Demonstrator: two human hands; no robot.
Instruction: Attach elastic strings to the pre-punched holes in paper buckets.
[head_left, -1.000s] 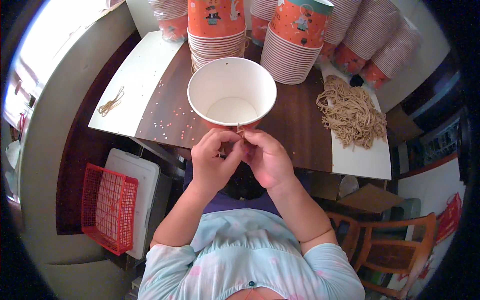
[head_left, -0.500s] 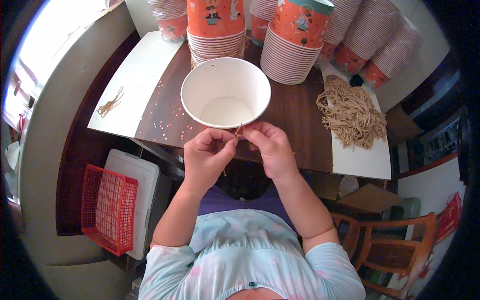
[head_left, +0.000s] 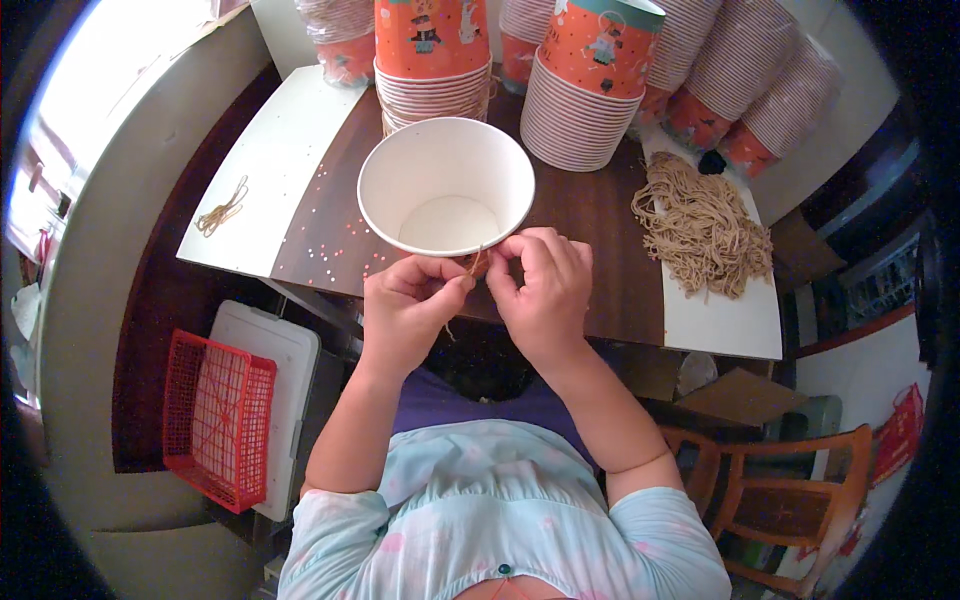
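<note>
A large paper bucket (head_left: 445, 215), white inside with an orange outer wall, tilts toward me at the table's near edge, its mouth facing up. At its near rim, a thin tan twine cord (head_left: 480, 257) shows between my hands, and a loose end hangs below my left hand (head_left: 415, 305). That hand is closed, thumb and forefinger pinching the cord just under the rim. Close beside it, my right hand (head_left: 545, 290) has its thumb and forefinger tips drawn together at the cord, against the bucket's near right side. Its fingertips partly hide the cord there.
Nested stacks of orange paper buckets (head_left: 583, 110) stand behind, with plastic-wrapped stacks (head_left: 745, 80) at the back right. A heap of tan cords (head_left: 700, 230) lies right, and a small cord bundle (head_left: 222, 208) left. A red basket (head_left: 218, 420) and wooden chair (head_left: 790, 500) flank me.
My right hand has shifted slightly up and turned, its fingers more curled beside the rim. The bucket has moved slightly left. My left hand keeps its pinch.
</note>
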